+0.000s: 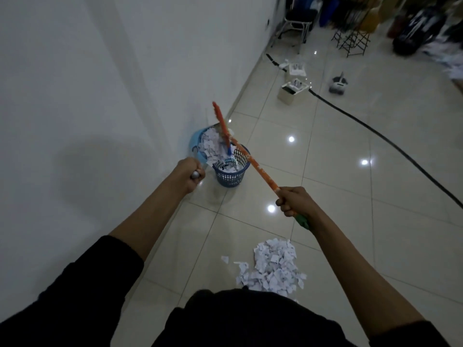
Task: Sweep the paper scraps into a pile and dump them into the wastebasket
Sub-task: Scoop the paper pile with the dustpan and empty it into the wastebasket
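Note:
A dark blue mesh wastebasket [231, 175] stands on the tiled floor near the white wall, with paper scraps inside. A light blue dustpan [198, 140] full of white scraps is tilted over its rim. My left hand [189, 175] grips the dustpan's metal handle. My right hand [294, 200] grips the orange broom handle [258, 169]. The broom's orange and blue head [223, 128] is raised against the dustpan's scraps. A pile of white paper scraps [273, 266] lies on the floor by my feet, with a few loose bits to its left.
A black hose [380, 136] runs across the floor on the right. Two white boxes [293, 90] and a grey dustpan-like object [338, 83] sit farther back. A chair and folding racks stand at the far end.

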`<state>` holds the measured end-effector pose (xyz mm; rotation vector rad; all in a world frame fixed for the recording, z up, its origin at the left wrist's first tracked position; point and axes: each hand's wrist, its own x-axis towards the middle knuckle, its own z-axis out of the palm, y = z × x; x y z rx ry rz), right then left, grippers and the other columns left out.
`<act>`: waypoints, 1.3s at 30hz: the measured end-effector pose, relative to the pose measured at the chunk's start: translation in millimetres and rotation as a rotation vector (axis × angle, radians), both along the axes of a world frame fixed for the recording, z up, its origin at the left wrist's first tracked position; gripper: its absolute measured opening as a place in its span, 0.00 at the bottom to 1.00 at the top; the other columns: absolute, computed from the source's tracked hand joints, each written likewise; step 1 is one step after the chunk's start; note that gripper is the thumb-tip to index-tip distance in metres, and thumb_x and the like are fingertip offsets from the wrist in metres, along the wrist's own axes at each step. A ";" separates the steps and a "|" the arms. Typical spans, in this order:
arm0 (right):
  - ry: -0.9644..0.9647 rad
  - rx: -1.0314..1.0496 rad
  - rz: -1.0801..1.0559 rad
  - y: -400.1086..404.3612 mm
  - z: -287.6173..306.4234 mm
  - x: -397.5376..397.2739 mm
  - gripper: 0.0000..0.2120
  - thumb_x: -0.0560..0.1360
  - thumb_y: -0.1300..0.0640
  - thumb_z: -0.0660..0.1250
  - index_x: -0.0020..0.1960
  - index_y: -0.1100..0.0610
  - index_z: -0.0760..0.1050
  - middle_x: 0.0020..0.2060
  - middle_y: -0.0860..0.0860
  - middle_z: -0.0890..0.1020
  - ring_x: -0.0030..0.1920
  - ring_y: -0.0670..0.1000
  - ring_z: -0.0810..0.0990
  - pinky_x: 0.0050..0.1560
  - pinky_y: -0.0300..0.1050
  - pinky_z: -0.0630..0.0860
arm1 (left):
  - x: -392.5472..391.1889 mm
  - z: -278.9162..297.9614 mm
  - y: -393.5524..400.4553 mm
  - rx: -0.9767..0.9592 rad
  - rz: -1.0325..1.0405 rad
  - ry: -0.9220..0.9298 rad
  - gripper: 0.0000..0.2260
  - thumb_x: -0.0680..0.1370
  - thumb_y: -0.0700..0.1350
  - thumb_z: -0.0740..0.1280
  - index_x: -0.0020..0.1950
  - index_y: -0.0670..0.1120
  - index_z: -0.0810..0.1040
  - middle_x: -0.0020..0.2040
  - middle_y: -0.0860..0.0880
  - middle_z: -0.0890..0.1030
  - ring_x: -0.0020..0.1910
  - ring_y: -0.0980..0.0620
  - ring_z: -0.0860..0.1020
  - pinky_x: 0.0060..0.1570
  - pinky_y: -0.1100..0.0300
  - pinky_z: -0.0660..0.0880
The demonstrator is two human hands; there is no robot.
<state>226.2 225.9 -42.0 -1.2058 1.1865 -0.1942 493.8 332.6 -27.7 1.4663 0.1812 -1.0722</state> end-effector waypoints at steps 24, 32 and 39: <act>0.024 0.087 -0.223 -55.4 -37.5 72.9 0.09 0.80 0.61 0.60 0.55 0.64 0.75 0.32 0.55 0.74 0.25 0.46 0.67 0.22 0.35 0.64 | 70.2 -93.7 -89.5 0.318 -0.404 -0.329 0.14 0.78 0.35 0.55 0.62 0.36 0.72 0.32 0.46 0.67 0.25 0.53 0.63 0.22 0.68 0.59; 0.182 -0.069 -0.102 -58.0 -39.5 65.9 0.10 0.80 0.60 0.60 0.58 0.63 0.74 0.34 0.57 0.74 0.27 0.48 0.70 0.25 0.38 0.68 | 92.5 -98.2 -98.0 0.431 -0.563 -0.433 0.02 0.76 0.34 0.60 0.43 0.38 0.69 0.34 0.46 0.66 0.26 0.52 0.67 0.20 0.72 0.58; 0.359 -0.165 0.021 -51.6 -40.3 39.6 0.13 0.80 0.60 0.60 0.62 0.63 0.74 0.32 0.56 0.74 0.27 0.49 0.71 0.25 0.40 0.70 | 96.6 -98.2 -102.3 0.418 -0.544 -0.452 0.12 0.77 0.38 0.59 0.59 0.35 0.71 0.38 0.44 0.71 0.28 0.50 0.70 0.25 0.67 0.62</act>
